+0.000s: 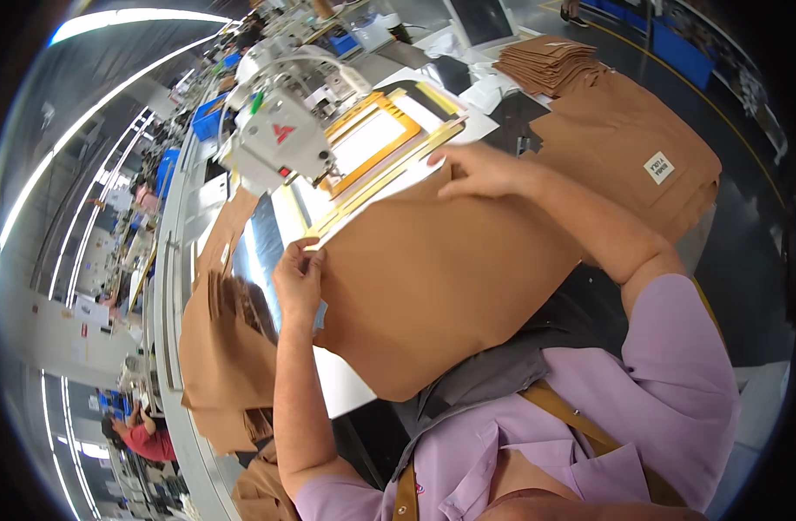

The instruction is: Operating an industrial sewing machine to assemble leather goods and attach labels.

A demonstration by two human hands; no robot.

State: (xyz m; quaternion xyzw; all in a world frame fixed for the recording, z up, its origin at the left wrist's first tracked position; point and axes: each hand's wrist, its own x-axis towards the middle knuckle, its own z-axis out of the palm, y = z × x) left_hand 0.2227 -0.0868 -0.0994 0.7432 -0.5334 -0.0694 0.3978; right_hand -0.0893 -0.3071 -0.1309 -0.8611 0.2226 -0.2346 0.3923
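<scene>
Two bare hands are placed along the upper edge of one brown cloth point(441, 286), which is spread out between them and over the lap of a seated-looking person in a lilac shirt point(676, 339). At its upper left corner the cloth is gripped by the left hand point(295, 280): the fingers point(306, 244) and thumb are brought nearly together on the edge. Its upper right corner lies under the right hand point(483, 170), whose thumb and forefinger are parted slightly; whether the cloth is pinched there cannot be told. Most of the cloth lies below and between the fingers, toward the body.

The cloth is plain, matte and tan-brown, broad and nearly smooth, with its lower edge drawn to a blunt point near the lap. A white part of the surface point(341, 386) is seen beneath its lower left side.

Just beyond the upper edge, a yellow-orange frame point(406, 130) is set beside a white sewing machine point(280, 139). More brown cloth is piled at the left point(228, 347). At the right, a larger brown pile point(615, 130) is topped by a folded stack point(545, 65) and marked with a white label point(658, 168).
</scene>
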